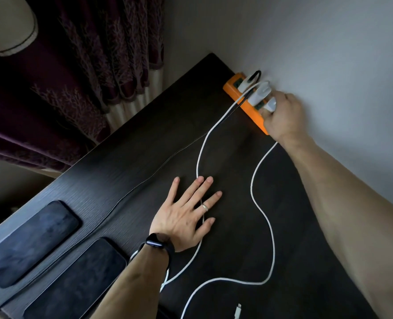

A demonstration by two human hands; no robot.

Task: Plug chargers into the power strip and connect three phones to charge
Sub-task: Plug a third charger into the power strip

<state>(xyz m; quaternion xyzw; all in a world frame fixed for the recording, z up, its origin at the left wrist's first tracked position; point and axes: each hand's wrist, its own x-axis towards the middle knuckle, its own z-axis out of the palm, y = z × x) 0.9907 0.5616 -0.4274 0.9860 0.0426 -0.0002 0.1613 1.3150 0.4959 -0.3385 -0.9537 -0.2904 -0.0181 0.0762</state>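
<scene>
Power strip point(252, 112) end hidden under right grip point(283, 118) clasping white charger point(271, 104); left grip point(186, 215) splayed flat.

Power strip point(252, 111) was bright orange w/ dark green sockets. Far charger point(246, 85), mid charger point(259, 94) & near charger point(271, 104) were all white; the far one had a dark mark on top. Braided cable point(168, 157) was dark grey-black w/ a fine speckled weave. Long cable point(199, 162), looped cable point(255, 176) & loose plug point(237, 313) were plain white. Left phone point(32, 240) & right phone point(75, 279) had black glossy screens w/ bluish-grey sheen. Counter point(145, 143) was v. dark brown, almost black, w/ fine straight grain lines. Curtain point(87, 65) was deep purple w/ pale branch pattern, cream lining below. Wall point(306, 42) was pale grey-white. Watch point(158, 244) black; ring point(204, 206) silver.
</scene>
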